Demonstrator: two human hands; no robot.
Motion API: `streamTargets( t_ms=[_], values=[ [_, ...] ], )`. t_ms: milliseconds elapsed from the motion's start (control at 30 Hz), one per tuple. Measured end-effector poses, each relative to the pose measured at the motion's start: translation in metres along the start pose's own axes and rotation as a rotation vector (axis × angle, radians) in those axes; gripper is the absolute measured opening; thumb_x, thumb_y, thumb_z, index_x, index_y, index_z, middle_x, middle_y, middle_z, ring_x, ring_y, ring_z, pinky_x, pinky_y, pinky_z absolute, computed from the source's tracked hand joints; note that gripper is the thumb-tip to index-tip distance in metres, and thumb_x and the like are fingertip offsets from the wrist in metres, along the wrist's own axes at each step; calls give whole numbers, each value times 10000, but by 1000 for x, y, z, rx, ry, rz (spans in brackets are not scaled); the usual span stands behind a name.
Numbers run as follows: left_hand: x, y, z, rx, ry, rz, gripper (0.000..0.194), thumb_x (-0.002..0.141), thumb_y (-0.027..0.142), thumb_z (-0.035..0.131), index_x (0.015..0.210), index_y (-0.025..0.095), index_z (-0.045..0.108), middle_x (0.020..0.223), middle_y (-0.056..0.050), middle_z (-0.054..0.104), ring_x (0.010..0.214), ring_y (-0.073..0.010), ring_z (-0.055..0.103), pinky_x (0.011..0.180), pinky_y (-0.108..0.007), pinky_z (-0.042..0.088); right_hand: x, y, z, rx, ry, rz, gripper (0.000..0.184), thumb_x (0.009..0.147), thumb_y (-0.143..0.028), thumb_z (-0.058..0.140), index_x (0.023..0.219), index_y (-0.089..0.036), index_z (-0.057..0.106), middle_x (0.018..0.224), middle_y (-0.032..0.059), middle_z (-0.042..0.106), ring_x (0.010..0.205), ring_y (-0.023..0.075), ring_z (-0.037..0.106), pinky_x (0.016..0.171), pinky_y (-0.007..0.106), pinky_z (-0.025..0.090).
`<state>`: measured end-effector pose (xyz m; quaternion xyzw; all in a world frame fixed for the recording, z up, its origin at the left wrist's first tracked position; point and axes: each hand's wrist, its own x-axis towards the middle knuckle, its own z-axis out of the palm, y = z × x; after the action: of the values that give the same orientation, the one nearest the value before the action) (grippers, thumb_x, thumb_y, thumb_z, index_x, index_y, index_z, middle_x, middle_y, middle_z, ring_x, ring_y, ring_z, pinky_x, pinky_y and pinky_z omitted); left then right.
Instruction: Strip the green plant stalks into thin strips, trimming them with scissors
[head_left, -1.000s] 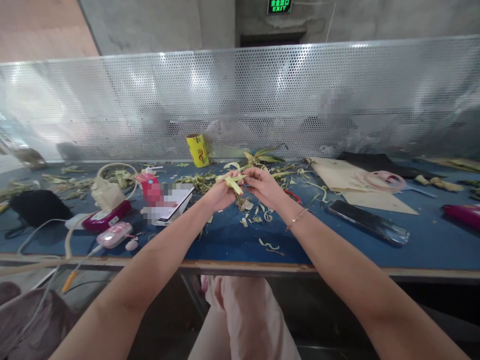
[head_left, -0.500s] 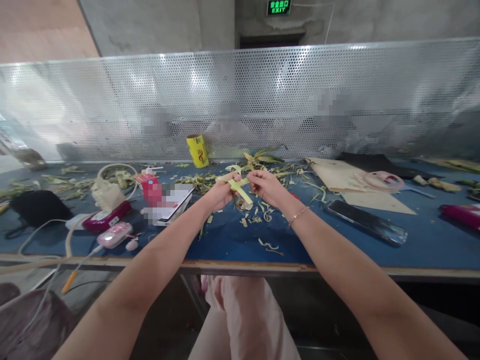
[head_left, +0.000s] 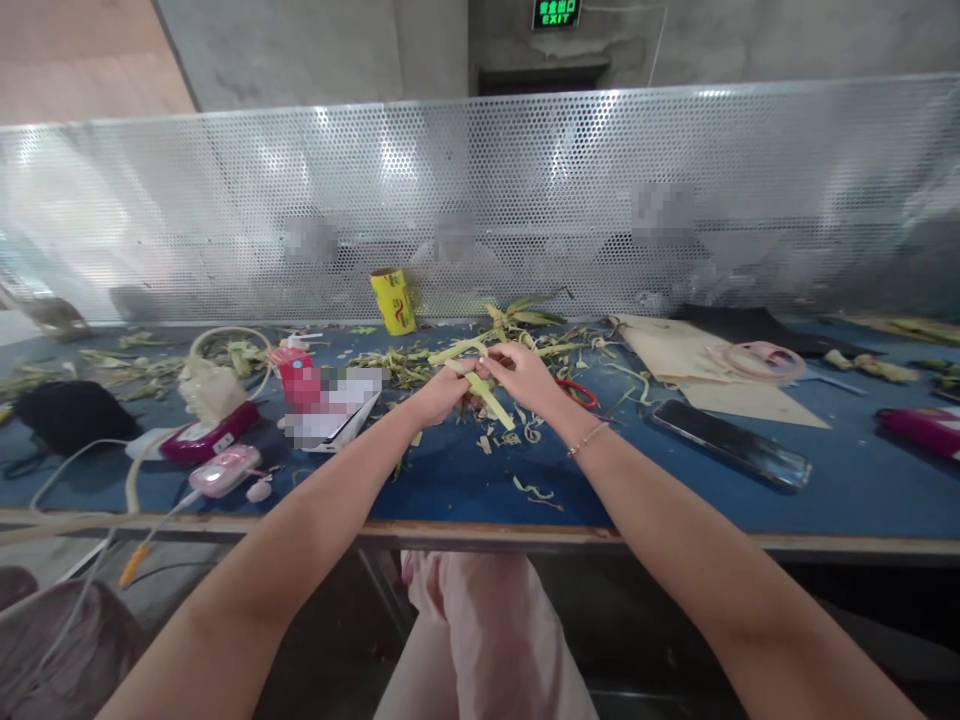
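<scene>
"Perforated metal screen [head_left: 510, 180] at the back, blue table [head_left: 457, 490] in front of it, plant scraps strewn across. Where are the hands?"

"Together, over the middle of the table. The left hand [head_left: 444, 392] grips a pale green strip [head_left: 493, 402], and the right hand [head_left: 525, 375] pinches the same piece with thumb and fingers."

"What's different from half a second ago?"

"A stretch of strip showed between the fingertips then. Now they meet over it, and its flat end slants farther out, down toward the right."

"Meaning what for the work?"

"My reading is that both hands now act on one spot, probably pressing or tightening a fold. The fingers cover it, so I can't tell how it lies."

"What's close by?"

"Small shavings [head_left: 532, 432] lie on the table just in front of the strip's end, and a red loop [head_left: 579, 393] just beside the right wrist. Behind the hands spreads a heap of leaf scraps [head_left: 397, 365]."

"Farther out?"

"A dark phone [head_left: 731, 443] beyond the right forearm, brown paper [head_left: 660, 350] behind that, and a yellow cylinder [head_left: 394, 303] standing near the screen."
</scene>
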<state>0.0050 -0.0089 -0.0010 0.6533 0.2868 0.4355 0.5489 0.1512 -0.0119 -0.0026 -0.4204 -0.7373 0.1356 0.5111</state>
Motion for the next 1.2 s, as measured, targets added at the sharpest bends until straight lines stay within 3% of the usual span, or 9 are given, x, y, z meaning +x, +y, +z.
streamTargets(
  t_ms=[100,200,400,500,600,733,967,1200],
  values=[
    [-2,2,2,59,-86,17,80,620,157,554,618,162,474,595,33,430,497,-61,390,460,-202,324,-2,-3,-1,-229,34,-97,140,785,-207,467,679,-176,552,736,52,542,738,171,489,732,320,384],
    [-4,5,3,96,-83,50,90,642,184,564,622,161,480,592,35,422,496,-60,378,470,-209,323,-3,-7,-3,-291,31,-98,171,787,-180,436,653,-178,542,707,47,535,722,172,480,709,314,373],
    [-2,3,2,90,-61,81,171,647,261,626,612,151,499,598,24,453,538,-67,399,510,-215,331,-5,-17,-4,47,100,6,217,818,-295,447,827,-183,634,893,67,636,845,178,564,750,311,424],
    [1,0,0,64,-47,102,181,620,254,643,600,144,501,627,17,485,580,-73,433,547,-220,341,-7,-21,-4,251,59,-18,245,828,-318,446,953,-210,628,1035,60,636,951,177,573,806,318,440],
    [2,-2,-1,36,-58,97,155,603,215,643,603,132,512,646,10,501,612,-80,462,586,-233,354,-9,-26,-4,347,0,-66,247,848,-353,427,946,-229,617,1015,41,636,964,179,569,841,340,438],
    [-1,-1,-4,-92,-80,32,134,573,160,633,643,131,523,684,2,522,647,-93,496,637,-252,387,-10,-24,-4,354,9,-110,244,870,-361,388,874,-223,590,879,32,607,876,179,557,838,365,429],
    [-1,1,-10,-227,-143,-45,180,571,139,632,720,136,531,719,3,537,671,-88,521,708,-273,425,-6,-8,-2,292,-23,-117,359,894,-442,297,825,-208,560,902,42,562,926,181,517,886,361,387],
    [8,-4,-18,-51,-75,56,173,575,178,674,717,125,589,717,-6,578,725,-101,535,718,-246,403,-5,-14,-5,110,-16,-171,290,871,-385,417,837,-195,633,869,50,585,867,175,531,826,351,409]
  ],
)
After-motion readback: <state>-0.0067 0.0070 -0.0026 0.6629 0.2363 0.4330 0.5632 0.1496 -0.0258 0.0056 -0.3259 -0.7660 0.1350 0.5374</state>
